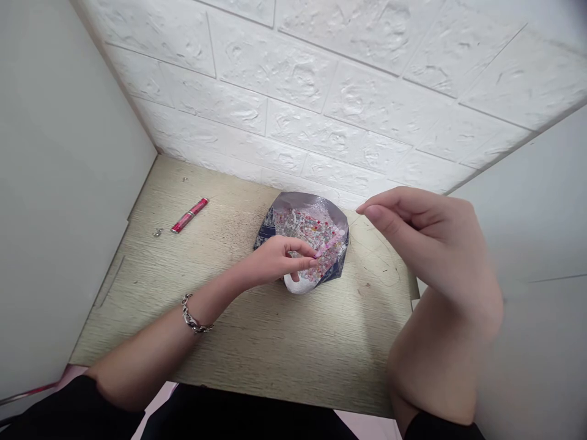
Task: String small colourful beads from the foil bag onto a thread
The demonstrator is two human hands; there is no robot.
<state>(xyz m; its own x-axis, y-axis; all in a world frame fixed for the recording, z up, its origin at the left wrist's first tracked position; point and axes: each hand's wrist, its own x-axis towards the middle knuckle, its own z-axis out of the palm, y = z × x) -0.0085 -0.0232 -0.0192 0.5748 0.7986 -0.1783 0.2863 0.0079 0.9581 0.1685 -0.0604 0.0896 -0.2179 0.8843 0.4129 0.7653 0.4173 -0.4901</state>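
My left hand (pixel 287 260) is closed in a pinch on one end of a short row of pink and purple beads (pixel 329 243). The row slants up to the right over a bag of loose mixed beads (pixel 305 229). Off to the right and higher, my right hand (pixel 413 229) pinches a very fine thread (pixel 352 222) between thumb and forefinger. The thread seems to run from the bead row to those fingertips, though it is hard to follow. A needle, if any, is too small to make out. The bag has grey and dark patterned sides, its mouth spread wide.
A red tube (pixel 189 215) with silver ends lies on the pale wooden table (pixel 238 342), beside a small metal piece (pixel 158 232). Loose thread (pixel 389 275) curls right of the bag. A white brick-pattern wall (pixel 293 91) stands behind, with panels on both sides.
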